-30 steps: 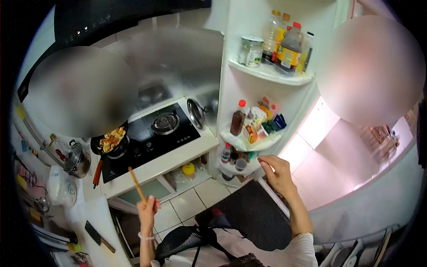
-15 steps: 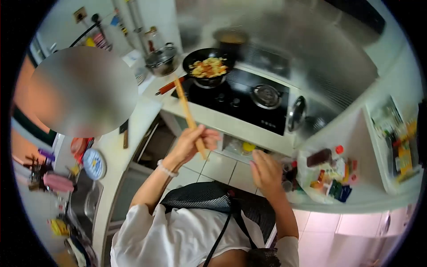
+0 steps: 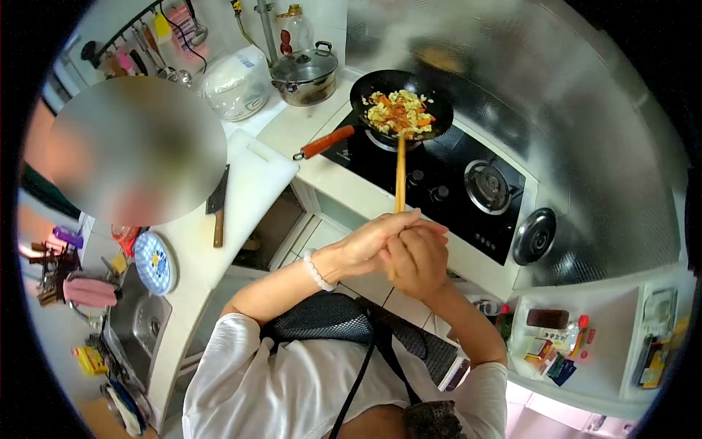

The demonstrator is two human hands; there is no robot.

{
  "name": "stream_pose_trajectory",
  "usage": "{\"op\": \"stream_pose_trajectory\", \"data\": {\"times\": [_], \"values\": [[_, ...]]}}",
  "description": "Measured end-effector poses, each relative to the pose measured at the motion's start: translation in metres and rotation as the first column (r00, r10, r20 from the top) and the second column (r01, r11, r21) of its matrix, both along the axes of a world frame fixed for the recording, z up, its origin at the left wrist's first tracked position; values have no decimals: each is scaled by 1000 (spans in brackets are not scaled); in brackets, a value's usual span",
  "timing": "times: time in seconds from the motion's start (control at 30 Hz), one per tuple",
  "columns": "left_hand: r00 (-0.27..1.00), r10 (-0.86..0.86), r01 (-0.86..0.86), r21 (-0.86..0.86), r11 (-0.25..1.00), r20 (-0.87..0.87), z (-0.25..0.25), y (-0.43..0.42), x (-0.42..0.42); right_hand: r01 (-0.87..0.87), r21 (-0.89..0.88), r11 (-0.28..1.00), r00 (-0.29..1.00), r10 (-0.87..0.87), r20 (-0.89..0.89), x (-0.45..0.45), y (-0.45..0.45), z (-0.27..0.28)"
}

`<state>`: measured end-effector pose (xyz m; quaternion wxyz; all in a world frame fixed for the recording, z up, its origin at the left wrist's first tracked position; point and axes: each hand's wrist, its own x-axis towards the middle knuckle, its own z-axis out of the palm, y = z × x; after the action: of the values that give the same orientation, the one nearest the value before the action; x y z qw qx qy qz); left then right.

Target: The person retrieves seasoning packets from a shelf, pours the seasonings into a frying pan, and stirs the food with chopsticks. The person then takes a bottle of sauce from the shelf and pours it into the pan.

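Note:
Both hands meet in front of the stove. My left hand [image 3: 362, 245], with a white bracelet at the wrist, lies against my right hand, its fingers partly hidden. My right hand [image 3: 417, 260] is closed around the wooden chopsticks [image 3: 401, 175], which point up toward the wok. Their far tips reach the near edge of the food [image 3: 398, 113], a mix of yellow and orange pieces in the black wok [image 3: 442, 110]. The wok sits on the left burner with its red-brown handle [image 3: 327, 143] toward the lower left.
A lidded pot [image 3: 306, 77] stands left of the wok. On the white cutting board [image 3: 256, 175] lies a knife [image 3: 218, 208]. A plate [image 3: 153, 263] is beside the sink [image 3: 139, 314]. At the stove's right leans a lid [image 3: 534, 236]; shelves [image 3: 614, 344] hold bottles and packets.
The view has swung from the shelves to the stove. My hands have come together, and the chopsticks have passed from my left hand's grip into my right hand's, tips now at the wok.

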<state>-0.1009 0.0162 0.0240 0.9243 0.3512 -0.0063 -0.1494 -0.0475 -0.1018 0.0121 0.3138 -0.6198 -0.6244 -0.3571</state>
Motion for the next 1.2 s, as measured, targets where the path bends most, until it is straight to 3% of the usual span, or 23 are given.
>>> {"op": "stream_pose_trajectory", "data": {"times": [0.1, 0.23, 0.27, 0.3, 0.37, 0.4, 0.47, 0.5, 0.57, 0.6, 0.63, 0.7, 0.83, 0.97, 1.1, 1.2], "values": [[1000, -8, 6, 49, 999, 26, 0, 59, 18, 58, -7, 998, 996, -57, 70, 21, 56, 9], [991, 62, -36, 209, 977, -115, 1, 139, 31, 73, -133, 988, 992, -86, -92, 71, 104, 24], [999, 16, -35, 497, 867, 41, 4, 164, 34, 114, -127, 985, 981, -132, -143, 84, 112, 29], [981, -72, -86, 731, 677, 182, 4, 186, 35, 153, -125, 980, 966, -175, -192, 98, 117, 34], [943, 56, -307, 794, 525, 328, -16, 224, 32, 156, -139, 978, 846, -205, -491, 129, 120, 22], [926, 112, -372, 814, 447, 361, -22, 242, 29, 188, -188, 964, 682, -265, -681, 142, 122, 15], [918, 314, -376, 779, 501, 241, -34, 266, 19, 152, -232, 961, 524, -277, -806, 161, 133, 4], [921, 311, -370, 777, 510, 234, -44, 274, 14, 133, -265, 955, 461, -297, -836, 171, 139, -7], [880, 447, -386, 788, 479, 159, -65, 284, 5, 37, -339, 940, 560, -301, -772, 183, 156, -21], [881, 446, -383, 788, 483, 155, -72, 287, 1, -7, -378, 926, 573, -306, -760, 190, 163, -34], [884, 453, -355, 796, 490, 116, -80, 289, -2, -20, -379, 925, 702, -257, -664, 197, 174, -47], [882, 465, -330, 800, 501, 73, -88, 289, -6, 11, -497, 868, 775, -321, -544, 216, 191, -62], [891, 453, -288, 795, 534, 19, -97, 286, -6, 159, -554, 817, 839, -407, -361, 275, 217, -94], [891, 451, -270, 732, 626, -56, -98, 278, 8, 179, -429, 885, 818, -376, -436, 314, 204, -82], [914, 394, -218, 699, 681, -98, -99, 272, 20, 292, -427, 856, 611, -511, -605, 318, 163, -59], [908, 407, -228, 696, 681, -102, -101, 267, 26, 311, -509, 803, 547, -589, -595, 322, 156, -65]]}}
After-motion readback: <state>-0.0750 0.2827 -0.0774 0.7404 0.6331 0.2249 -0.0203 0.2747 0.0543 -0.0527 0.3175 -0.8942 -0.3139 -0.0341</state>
